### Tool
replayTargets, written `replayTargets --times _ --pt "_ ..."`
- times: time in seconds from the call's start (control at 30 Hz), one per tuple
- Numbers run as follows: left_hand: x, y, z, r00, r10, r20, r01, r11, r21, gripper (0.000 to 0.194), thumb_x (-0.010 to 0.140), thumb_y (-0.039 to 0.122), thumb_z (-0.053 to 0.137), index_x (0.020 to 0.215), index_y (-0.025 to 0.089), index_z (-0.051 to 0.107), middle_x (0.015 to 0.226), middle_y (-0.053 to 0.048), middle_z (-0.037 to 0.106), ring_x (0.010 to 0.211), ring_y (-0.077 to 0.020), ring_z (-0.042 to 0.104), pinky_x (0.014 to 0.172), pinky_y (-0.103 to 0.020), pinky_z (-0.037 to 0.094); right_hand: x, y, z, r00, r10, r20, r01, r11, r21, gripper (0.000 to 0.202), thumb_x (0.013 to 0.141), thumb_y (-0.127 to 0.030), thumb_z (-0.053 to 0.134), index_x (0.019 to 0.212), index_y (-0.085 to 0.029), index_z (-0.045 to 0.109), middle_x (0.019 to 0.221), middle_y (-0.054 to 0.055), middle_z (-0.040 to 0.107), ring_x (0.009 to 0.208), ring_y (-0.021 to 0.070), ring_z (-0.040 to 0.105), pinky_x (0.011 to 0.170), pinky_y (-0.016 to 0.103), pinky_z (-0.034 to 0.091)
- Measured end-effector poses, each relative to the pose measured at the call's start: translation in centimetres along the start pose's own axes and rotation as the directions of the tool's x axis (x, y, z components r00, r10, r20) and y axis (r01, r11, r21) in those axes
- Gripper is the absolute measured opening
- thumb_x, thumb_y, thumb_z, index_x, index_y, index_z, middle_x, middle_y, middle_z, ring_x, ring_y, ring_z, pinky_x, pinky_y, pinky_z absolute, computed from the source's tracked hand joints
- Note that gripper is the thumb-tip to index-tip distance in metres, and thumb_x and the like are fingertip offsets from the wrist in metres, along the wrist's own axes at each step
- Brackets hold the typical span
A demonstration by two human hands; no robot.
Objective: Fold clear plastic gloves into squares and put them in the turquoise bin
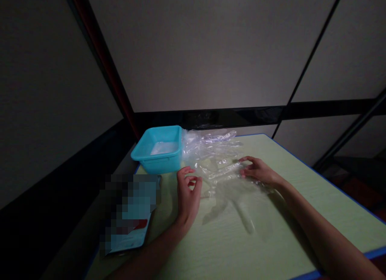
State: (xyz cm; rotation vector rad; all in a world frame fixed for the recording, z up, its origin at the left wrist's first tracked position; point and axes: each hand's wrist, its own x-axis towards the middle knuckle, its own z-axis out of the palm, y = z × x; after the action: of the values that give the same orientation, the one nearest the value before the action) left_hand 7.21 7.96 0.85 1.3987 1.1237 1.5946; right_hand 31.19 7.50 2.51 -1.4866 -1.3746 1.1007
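A thin, clear plastic glove (245, 221) lies spread on the table, its finger-like parts pointing towards me. My right hand (261, 171) reaches in from the right, with its thumb and fingers around the edge of the crumpled clear plastic. Left of the plastic is my left hand (188, 197), raised a little, with curved fingers and a gap between thumb and fingertips. Nothing shows plainly in it. Behind both hands, more clear plastic gloves (212, 145) lie in a shiny, wrinkled heap; their separate outlines are hard to make out.
A turquoise plastic basin (161, 161) with something whitish inside stands at the back left, against the heap. A flat, partly pixelated device (135, 215) lies along the left side. The pale green table (289, 163) has a blue edge, and panelled walls rise behind it.
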Motion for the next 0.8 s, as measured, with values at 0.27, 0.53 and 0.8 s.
replayTargets --times 0.27,0.53,0.8 --pt "0.4 -1.0 -0.3 0.997 0.072 0.017 -0.074 0.973 0.219 0.024 0.067 0.016 0.052 0.090 0.020 0.046 0.091 -0.001 0.052 0.082 -0.0156 0.053 0.078 -0.030 0.042 -0.5 0.1 -0.7 0.969 -0.108 0.223 0.141 0.981 -0.135 0.045 0.067 -0.030 0.066 0.106 -0.014 0.049 0.054 -0.005 0.057 0.040 0.0067 0.041 0.038 0.019 0.026" --pt "0.1 -2.0 -0.2 0.974 0.003 0.227 -0.113 0.874 0.473 0.054 0.053 0.000 0.052 0.104 0.020 0.050 0.095 -0.004 0.059 0.093 -0.0220 0.054 0.086 -0.039 0.039 -0.2 0.5 -1.0 0.972 -0.188 0.142 0.213 0.957 -0.195 0.049 0.067 -0.024 0.065 0.111 -0.015 0.045 0.067 0.000 0.062 0.062 0.0146 0.059 0.059 0.028 0.046" --pt "0.3 -1.9 0.0 0.977 -0.033 0.211 -0.060 0.904 0.422 0.039 0.061 0.010 0.057 0.098 0.020 0.053 0.087 -0.002 0.060 0.077 -0.0170 0.056 0.078 -0.034 0.042 -0.2 0.2 -0.9 0.941 -0.331 0.074 0.337 0.887 -0.315 0.039 0.072 -0.022 0.053 0.110 -0.014 0.047 0.075 0.005 0.065 0.070 0.0178 0.062 0.069 0.033 0.048"
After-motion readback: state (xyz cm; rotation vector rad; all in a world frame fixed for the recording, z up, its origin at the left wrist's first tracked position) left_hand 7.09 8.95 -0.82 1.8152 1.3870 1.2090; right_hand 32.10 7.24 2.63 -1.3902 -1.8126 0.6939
